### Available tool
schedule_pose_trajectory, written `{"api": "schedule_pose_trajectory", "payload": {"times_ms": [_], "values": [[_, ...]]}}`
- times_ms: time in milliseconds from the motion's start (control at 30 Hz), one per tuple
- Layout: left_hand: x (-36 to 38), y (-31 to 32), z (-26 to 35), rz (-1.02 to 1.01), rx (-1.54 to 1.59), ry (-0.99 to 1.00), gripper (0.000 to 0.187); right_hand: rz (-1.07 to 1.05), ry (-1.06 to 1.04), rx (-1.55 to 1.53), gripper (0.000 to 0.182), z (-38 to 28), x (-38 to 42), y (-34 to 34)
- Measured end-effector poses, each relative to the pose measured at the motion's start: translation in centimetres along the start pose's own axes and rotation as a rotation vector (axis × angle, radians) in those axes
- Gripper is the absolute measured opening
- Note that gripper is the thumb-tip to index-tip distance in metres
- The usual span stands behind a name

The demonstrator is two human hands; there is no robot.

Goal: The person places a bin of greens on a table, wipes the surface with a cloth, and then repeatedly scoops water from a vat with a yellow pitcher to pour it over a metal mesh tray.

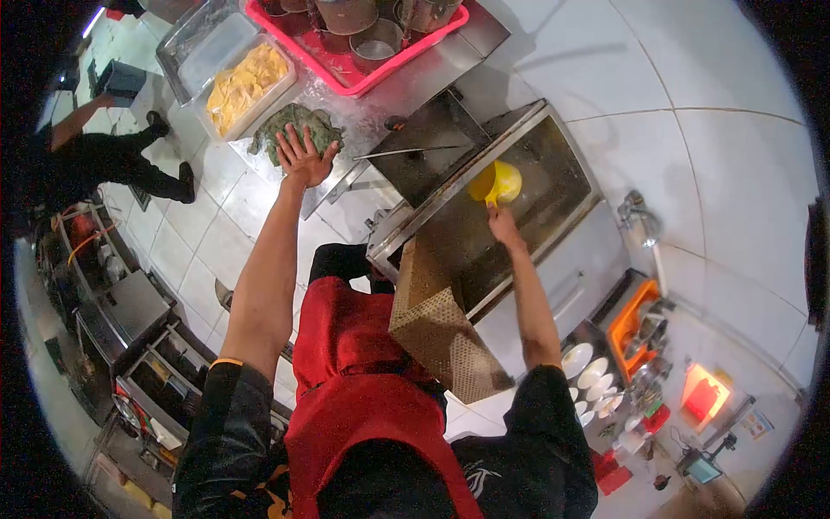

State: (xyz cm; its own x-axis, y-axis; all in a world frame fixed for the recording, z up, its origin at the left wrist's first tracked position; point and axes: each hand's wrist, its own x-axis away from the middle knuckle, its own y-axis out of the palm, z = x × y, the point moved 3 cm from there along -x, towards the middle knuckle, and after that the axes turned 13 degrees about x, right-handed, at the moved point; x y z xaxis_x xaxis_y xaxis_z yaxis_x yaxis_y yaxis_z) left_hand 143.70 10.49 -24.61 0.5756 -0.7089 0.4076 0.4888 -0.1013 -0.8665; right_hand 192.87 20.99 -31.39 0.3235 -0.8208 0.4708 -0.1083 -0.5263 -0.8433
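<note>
My left hand lies flat, fingers spread, on a grey-green rag on the steel counter. Over the deep steel vat, my right hand grips the handle of a yellow scoop, whose cup faces into the vat. A perforated brown panel leans off the vat's near edge, just above my red apron.
A tray of yellow shredded food sits beside the rag, and a red crate with metal pots behind it. Another person in black stands at the left. White dishes and an orange rack lie at the right.
</note>
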Motion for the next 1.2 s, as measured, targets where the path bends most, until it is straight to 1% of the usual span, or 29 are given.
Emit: {"api": "schedule_pose_trajectory", "payload": {"times_ms": [33,67,133,167,233,267,333,367,400,467,500,533,600,633,700,733,800,833,867,900,933,967,1000,1067,1133,1200], "values": [[0.1,0.2,0.0,0.001,0.005,-0.005,0.094,-0.074,0.001,-0.100,0.045,-0.5,1.4,-0.4],[0.2,0.3,0.0,0.002,0.009,-0.010,0.094,-0.073,0.005,-0.098,0.045,-0.6,2.5,-0.6],[-0.1,-0.2,-0.2,0.005,-0.014,-0.018,0.094,-0.284,0.154,-0.617,0.047,-0.7,4.7,-0.4],[0.0,-0.4,-0.4,0.012,-0.036,-0.033,0.094,-0.283,0.156,-0.611,0.047,-1.0,5.8,-1.0],[0.1,-0.4,-0.8,0.014,-0.022,-0.027,0.094,-0.415,0.272,-0.930,0.046,-2.7,8.5,-2.5],[0.3,-0.4,-0.8,0.019,-0.014,-0.022,0.094,-0.414,0.273,-0.925,0.046,-3.3,10.0,-3.3],[0.4,-0.1,-0.7,-0.001,0.005,-0.031,0.094,-0.449,0.276,-1.046,0.043,-3.9,13.0,-4.3],[0.2,0.2,-0.7,0.013,-0.015,-0.017,0.095,-0.459,0.311,-1.090,0.040,-3.4,13.8,-4.3],[0.1,0.2,-0.7,0.027,-0.036,-0.003,0.095,-0.457,0.312,-1.084,0.040,-4.1,14.9,-5.4],[0.2,0.1,-0.9,0.013,-0.029,-0.008,0.094,-0.356,0.176,-0.881,0.034,-5.7,16.5,-8.0],[0.2,0.1,-1.0,-0.002,-0.026,-0.006,0.094,-0.393,0.139,-0.968,0.027,-6.2,17.1,-8.6],[0.3,0.2,-1.0,-0.002,-0.021,-0.012,0.094,-0.397,0.136,-0.961,0.027,-6.6,17.7,-9.3],[0.5,0.0,-1.1,-0.008,-0.056,0.025,0.094,-0.252,0.085,-0.760,0.021,-8.8,18.5,-12.1],[0.7,-0.3,-0.7,0.002,0.043,-0.010,0.093,-0.256,0.077,-0.758,0.021,-9.4,18.6,-12.6],[1.0,0.0,-1.1,0.021,0.020,-0.003,0.093,-0.101,-0.016,-0.489,0.018,-10.5,18.1,-14.3],[0.7,0.1,-1.1,0.041,-0.003,0.015,0.093,-0.095,-0.027,-0.490,0.018,-11.4,17.5,-14.9],[0.1,-0.3,-0.7,0.073,-0.046,-0.007,0.092,0.069,-0.114,-0.192,0.017,-14.8,16.5,-17.3],[0.1,-0.7,-0.5,0.072,-0.013,-0.007,0.092,0.002,-0.039,-0.248,0.019,-16.7,16.1,-18.6],[0.3,-1.3,-0.5,0.072,0.021,-0.006,0.092,0.008,-0.049,-0.250,0.019,-17.3,16.2,-18.5],[1.0,0.3,-1.1,0.093,-0.060,0.022,0.092,0.075,-0.054,-0.198,0.020,-17.7,16.8,-18.6],[1.2,-0.5,-0.7,0.028,-0.015,-0.025,0.091,0.160,-0.083,-0.154,0.020,-18.4,15.9,-18.7],[1.7,-0.6,-0.8,0.051,-0.060,-0.010,0.091,0.233,-0.107,-0.101,0.021,-18.5,15.4,-18.2],[1.6,-0.2,-1.3,0.069,-0.065,-0.024,0.091,0.235,-0.128,-0.109,0.021,-19.5,15.2,-18.3],[1.3,0.4,-0.9,0.281,0.126,0.162,0.089,0.147,-0.111,-0.047,0.021,-21.1,15.2,-18.9],[1.3,0.7,-1.6,0.290,0.108,0.158,0.090,0.140,-0.099,-0.012,0.022,-21.1,14.2,-17.2],[1.3,1.2,-2.1,0.290,0.091,0.158,0.090,0.175,-0.177,0.113,0.023,-21.9,13.9,-15.5]]}}
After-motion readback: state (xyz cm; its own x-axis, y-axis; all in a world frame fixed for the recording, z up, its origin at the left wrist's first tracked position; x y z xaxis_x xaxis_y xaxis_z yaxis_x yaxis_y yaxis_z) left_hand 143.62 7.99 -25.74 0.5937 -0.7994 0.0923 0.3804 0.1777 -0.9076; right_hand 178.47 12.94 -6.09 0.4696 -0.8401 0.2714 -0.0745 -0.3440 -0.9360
